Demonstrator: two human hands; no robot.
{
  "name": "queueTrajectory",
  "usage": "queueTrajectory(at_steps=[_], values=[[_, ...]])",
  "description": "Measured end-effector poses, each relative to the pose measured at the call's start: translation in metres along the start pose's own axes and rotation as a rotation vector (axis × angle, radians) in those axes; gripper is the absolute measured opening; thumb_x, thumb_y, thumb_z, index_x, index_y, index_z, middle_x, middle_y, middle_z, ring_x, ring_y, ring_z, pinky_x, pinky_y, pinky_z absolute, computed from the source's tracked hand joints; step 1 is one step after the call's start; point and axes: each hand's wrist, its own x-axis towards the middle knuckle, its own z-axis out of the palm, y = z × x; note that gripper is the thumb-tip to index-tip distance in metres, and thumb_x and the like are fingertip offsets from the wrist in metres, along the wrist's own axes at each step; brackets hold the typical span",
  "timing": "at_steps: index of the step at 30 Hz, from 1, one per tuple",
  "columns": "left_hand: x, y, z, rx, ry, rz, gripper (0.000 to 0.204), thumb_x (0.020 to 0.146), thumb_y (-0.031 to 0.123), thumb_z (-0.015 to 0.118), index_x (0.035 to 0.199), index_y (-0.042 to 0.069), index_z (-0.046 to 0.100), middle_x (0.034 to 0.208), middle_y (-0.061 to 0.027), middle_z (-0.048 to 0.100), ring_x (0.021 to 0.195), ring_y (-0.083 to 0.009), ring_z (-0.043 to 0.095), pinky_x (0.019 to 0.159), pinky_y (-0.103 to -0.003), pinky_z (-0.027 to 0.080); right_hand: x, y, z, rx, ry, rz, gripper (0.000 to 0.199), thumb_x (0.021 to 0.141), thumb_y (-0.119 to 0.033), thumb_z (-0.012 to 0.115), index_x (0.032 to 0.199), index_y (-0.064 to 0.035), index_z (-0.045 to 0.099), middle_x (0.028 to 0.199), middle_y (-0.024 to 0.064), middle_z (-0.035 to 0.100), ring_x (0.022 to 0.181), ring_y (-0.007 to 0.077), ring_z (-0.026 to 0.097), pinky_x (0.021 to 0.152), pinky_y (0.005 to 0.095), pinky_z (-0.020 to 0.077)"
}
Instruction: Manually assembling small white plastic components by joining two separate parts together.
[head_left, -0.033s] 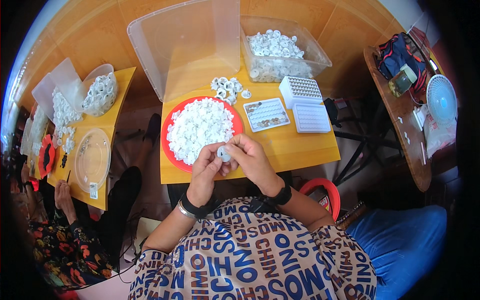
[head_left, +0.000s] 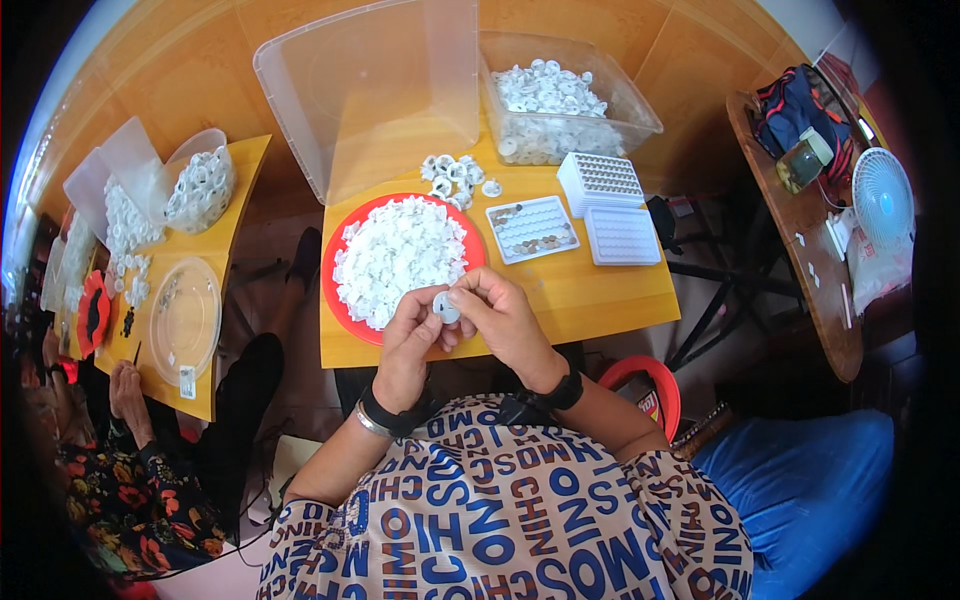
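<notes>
1. Far left: co-worker's hand [head_left: 128,395] at the neighbouring counter [head_left: 240,215], not mine.
2. Next, on my counter [head_left: 600,300], there's a red tray [head_left: 330,270] heaped with small white pieces [head_left: 400,255].
3. My left hand [head_left: 405,348] is just right of that, thumb and fingers pinched on a white disc [head_left: 446,308] with a dark spot on it. The disc's up between both hands, over the near part of the counter.
4. Behind it sit some loose white rings [head_left: 452,180].
5. My right hand [head_left: 510,325] has thumb and fingertips closed in on the disc's other side; can't tell how hard they press.
6. Step-wise, I'd call this the fiddly middle of working one piece. Next move IMO calls for a steady left pinch and light right fingertips.
7. Right of that: a white slotted tray [head_left: 545,211] partly filled with little round bits [head_left: 548,243], then stacked white trays [head_left: 625,238].
</notes>
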Motion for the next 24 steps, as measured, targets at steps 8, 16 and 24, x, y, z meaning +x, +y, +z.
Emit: queueTrajectory(at_steps=[8,16,24], values=[[0.0,-0.002,0.001,-0.045,0.029,-0.012,0.023,0.097,0.014,0.044,0.116,0.001,0.05,0.09,-0.0044,0.056,0.077,-0.0101,0.052,0.071,-0.023,0.042,-0.005,-0.008,0.004,-0.188,0.084,-0.139,0.01,0.09,-0.008,0.062,0.091,0.0012,0.059,0.078,0.0034,0.063,0.067,0.006,0.057,0.058,0.0221,0.0461],[0.002,-0.005,0.0,-0.06,0.042,-0.022,0.021,0.097,0.015,0.047,0.114,0.002,0.047,0.09,-0.0039,0.056,0.078,-0.0096,0.052,0.072,-0.024,0.043,-0.006,-0.015,0.002,-0.503,0.062,-0.336,0.009,0.085,-0.003,0.062,0.092,0.0015,0.064,0.081,0.014,0.066,0.069,0.0232,0.065,0.061,0.0295,0.0499],[-0.002,-0.003,0.004,0.091,0.084,0.021,0.024,0.095,0.009,0.049,0.118,0.002,0.046,0.091,-0.0031,0.055,0.08,-0.0092,0.051,0.073,-0.023,0.043,-0.01,-0.019,0.0,-0.671,0.017,-0.473,0.01,0.085,-0.002,0.061,0.094,0.0012,0.064,0.084,0.0161,0.066,0.073,0.0295,0.066,0.063,0.0339,0.0511]])
